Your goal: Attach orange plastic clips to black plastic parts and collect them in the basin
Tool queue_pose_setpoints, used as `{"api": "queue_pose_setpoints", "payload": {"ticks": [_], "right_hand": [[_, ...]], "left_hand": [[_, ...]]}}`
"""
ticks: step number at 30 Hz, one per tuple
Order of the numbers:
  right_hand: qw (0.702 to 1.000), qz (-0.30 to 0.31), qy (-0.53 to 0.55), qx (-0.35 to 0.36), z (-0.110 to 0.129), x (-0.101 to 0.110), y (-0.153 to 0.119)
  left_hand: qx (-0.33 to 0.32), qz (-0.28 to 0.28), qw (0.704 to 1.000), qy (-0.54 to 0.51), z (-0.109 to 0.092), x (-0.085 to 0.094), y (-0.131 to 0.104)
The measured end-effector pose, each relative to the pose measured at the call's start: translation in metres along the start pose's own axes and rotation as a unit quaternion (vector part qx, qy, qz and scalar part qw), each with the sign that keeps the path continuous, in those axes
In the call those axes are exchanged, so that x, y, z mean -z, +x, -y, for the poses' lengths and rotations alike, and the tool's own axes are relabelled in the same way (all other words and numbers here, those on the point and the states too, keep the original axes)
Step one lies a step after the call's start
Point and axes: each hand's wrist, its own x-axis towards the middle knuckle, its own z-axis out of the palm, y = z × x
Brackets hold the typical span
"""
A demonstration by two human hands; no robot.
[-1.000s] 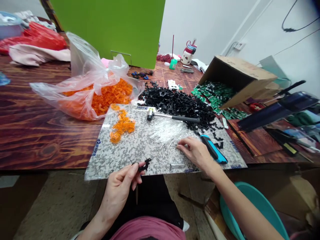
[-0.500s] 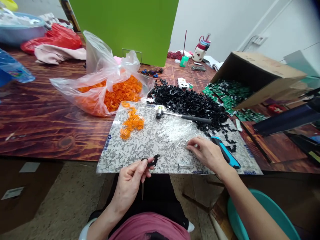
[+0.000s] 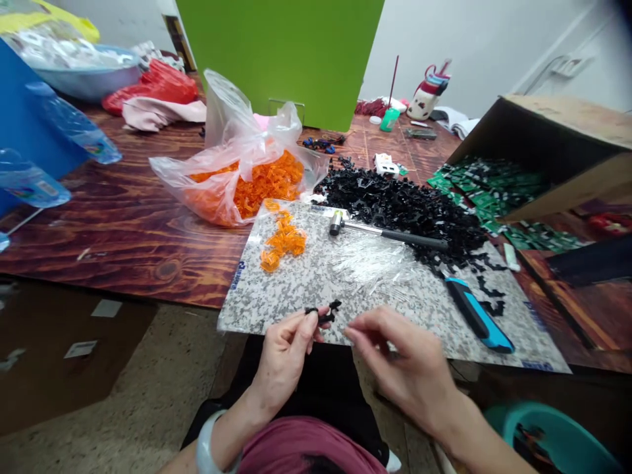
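My left hand [image 3: 286,352] pinches a small black plastic bracket [image 3: 332,312] above the front edge of the speckled stone slab [image 3: 276,299]. Close to its right, my right hand [image 3: 402,365] has thumb and forefinger nearly together, pointing at the bracket; whatever sits between those fingertips is too small to make out. Beyond the hands lies a heap of thin clear-and-silver pins [image 3: 370,263]. A small hammer [image 3: 390,234] rests behind the pins, against a big pile of black plastic brackets [image 3: 399,204]. Orange plastic pieces [image 3: 284,242] are gathered on the slab's left side.
A blue-and-black cutter [image 3: 478,316] lies at the slab's right. Behind stand a plastic bag of orange parts [image 3: 222,187] and a green board [image 3: 281,59]. A tipped cardboard box [image 3: 567,118] spills green circuit boards [image 3: 488,187]. Below right is a teal tub [image 3: 557,434].
My right hand has moved from beside the pins toward the bracket in my left hand. The whole view has shifted, with the table sitting farther right.
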Motion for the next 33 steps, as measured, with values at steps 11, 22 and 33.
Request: {"api": "queue_pose_setpoints", "payload": {"ticks": [11,22,33], "right_hand": [[1.0,-0.016,0.016,0.001,0.001,-0.034,-0.005],[1.0,-0.014,0.009,0.006,0.005,-0.037,-0.004],[0.999,-0.036,-0.011,0.011,0.01,-0.045,-0.004]], "left_hand": [[-0.022,-0.005,1.0,0.019,-0.002,-0.002,-0.006],[-0.026,0.003,1.0,0.008,-0.003,0.001,-0.009],[-0.055,-0.023,0.998,-0.006,-0.005,0.002,-0.008]]}}
